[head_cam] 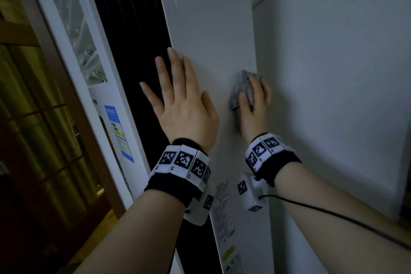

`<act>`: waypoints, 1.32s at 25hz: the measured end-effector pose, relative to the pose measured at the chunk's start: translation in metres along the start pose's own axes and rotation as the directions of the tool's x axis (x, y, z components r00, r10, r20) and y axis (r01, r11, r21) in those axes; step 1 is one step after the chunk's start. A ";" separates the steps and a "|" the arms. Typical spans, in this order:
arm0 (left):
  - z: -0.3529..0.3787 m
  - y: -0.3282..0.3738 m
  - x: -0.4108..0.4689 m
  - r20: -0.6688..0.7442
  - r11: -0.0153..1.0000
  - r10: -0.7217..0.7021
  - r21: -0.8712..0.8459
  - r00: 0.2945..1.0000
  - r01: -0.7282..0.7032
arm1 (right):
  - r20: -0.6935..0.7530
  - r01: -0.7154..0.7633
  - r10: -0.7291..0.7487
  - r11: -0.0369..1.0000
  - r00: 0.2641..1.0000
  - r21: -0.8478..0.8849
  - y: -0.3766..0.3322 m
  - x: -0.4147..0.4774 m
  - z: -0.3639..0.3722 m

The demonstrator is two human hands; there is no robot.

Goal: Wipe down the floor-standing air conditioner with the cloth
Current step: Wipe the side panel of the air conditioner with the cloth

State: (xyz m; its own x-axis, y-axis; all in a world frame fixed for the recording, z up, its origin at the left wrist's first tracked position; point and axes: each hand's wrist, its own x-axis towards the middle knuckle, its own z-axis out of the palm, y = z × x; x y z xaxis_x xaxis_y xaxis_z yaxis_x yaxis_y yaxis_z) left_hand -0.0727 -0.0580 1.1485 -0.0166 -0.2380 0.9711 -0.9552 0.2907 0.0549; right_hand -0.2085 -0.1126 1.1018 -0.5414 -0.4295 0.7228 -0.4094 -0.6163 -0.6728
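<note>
The left hand (184,104) is lying flat on the floor-standing air conditioner (206,18), its fingers (175,64) straight and spread, probably bracing the unit. The right hand (253,111) is pressing the grey cloth (243,87) against the front panel's right edge, just beside the wall (333,51). Its fingers are curling round the wad to keep it hugging that corner.
</note>
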 end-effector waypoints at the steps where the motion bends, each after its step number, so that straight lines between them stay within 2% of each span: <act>1: 0.001 0.000 0.000 -0.004 1.000 -0.001 0.009 1.000 0.001 | 0.045 0.082 -0.081 0.997 0.996 -0.016 0.002 -0.004 0.000; 2: 0.001 0.000 0.000 -0.007 1.000 0.000 0.013 1.000 0.000 | 0.064 0.128 -0.127 0.992 0.990 -0.013 0.004 -0.003 -0.002; 3: 0.002 0.000 0.000 -0.010 1.000 0.001 0.014 1.000 -0.001 | 0.049 0.109 -0.109 0.994 0.993 -0.002 0.006 0.004 -0.004; 6: 0.003 0.000 0.000 -0.023 1.000 -0.007 0.017 1.000 0.007 | -0.042 -0.114 0.117 0.992 0.992 0.061 0.010 0.016 -0.007; 7: 0.004 0.000 0.000 -0.027 1.000 -0.008 0.020 1.000 0.009 | -0.037 -0.094 0.096 0.994 0.995 0.055 0.011 0.010 -0.007; 10: 0.005 0.000 -0.001 -0.032 1.000 -0.009 0.025 0.999 0.010 | 0.029 0.088 -0.088 0.996 0.996 0.015 0.018 -0.017 -0.005; 11: 0.005 0.000 -0.001 -0.031 1.000 -0.007 0.026 1.000 0.008 | 0.012 0.082 -0.082 0.996 0.997 0.024 0.022 -0.016 -0.006; 14: 0.005 0.000 0.000 -0.026 1.000 -0.010 0.024 1.000 0.010 | -0.085 -0.134 0.140 0.988 0.986 0.078 0.022 -0.004 -0.008; 15: 0.005 0.000 0.000 -0.024 1.000 -0.012 0.025 1.000 0.013 | -0.080 -0.118 0.123 0.991 0.989 0.062 0.021 -0.006 -0.007; 18: 0.004 -0.001 -0.001 -0.017 1.000 -0.018 0.020 1.000 0.018 | -0.001 0.058 -0.058 0.998 0.998 0.027 0.025 -0.022 -0.004; 19: 0.003 0.000 -0.001 -0.015 1.000 -0.018 0.015 1.000 0.019 | -0.014 0.038 -0.037 0.998 0.999 0.050 0.027 -0.021 -0.005; 22: 0.000 -0.002 -0.001 -0.003 1.000 -0.022 -0.015 1.000 0.022 | -0.108 -0.221 0.236 0.966 0.966 0.137 0.029 -0.010 -0.007; 23: 0.000 -0.002 -0.001 0.000 0.999 -0.024 -0.030 1.000 0.024 | -0.108 -0.232 0.246 0.964 0.963 0.129 0.027 -0.013 -0.005; 26: -0.002 -0.003 -0.003 0.004 0.997 -0.027 -0.066 1.000 0.027 | -0.029 -0.059 0.062 0.995 0.998 0.084 0.022 -0.033 -0.001; 27: -0.003 -0.004 -0.005 0.005 0.996 -0.027 -0.079 1.000 0.027 | -0.026 -0.047 0.050 0.996 0.998 0.082 0.022 -0.033 -0.003; 30: -0.005 -0.006 -0.008 0.011 0.991 -0.028 -0.127 1.000 0.029 | -0.083 -0.248 0.257 0.963 0.963 0.108 0.020 -0.021 -0.007; 31: -0.006 -0.006 -0.009 0.013 0.990 -0.028 -0.141 1.000 0.029 | -0.090 -0.273 0.282 0.957 0.955 0.101 0.016 -0.023 -0.006; 33: -0.007 -0.007 -0.010 0.013 0.987 -0.027 -0.161 1.000 0.029 | -0.034 -0.162 0.164 0.985 0.986 0.060 0.008 -0.036 -0.002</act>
State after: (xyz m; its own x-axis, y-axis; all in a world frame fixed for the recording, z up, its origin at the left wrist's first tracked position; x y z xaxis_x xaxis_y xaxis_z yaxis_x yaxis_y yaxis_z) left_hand -0.0640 -0.0507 1.1400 0.0054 -0.2577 0.9662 -0.8955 0.4288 0.1193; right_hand -0.1937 -0.1001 1.0699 -0.6262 -0.5021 0.5965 -0.2717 -0.5766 -0.7706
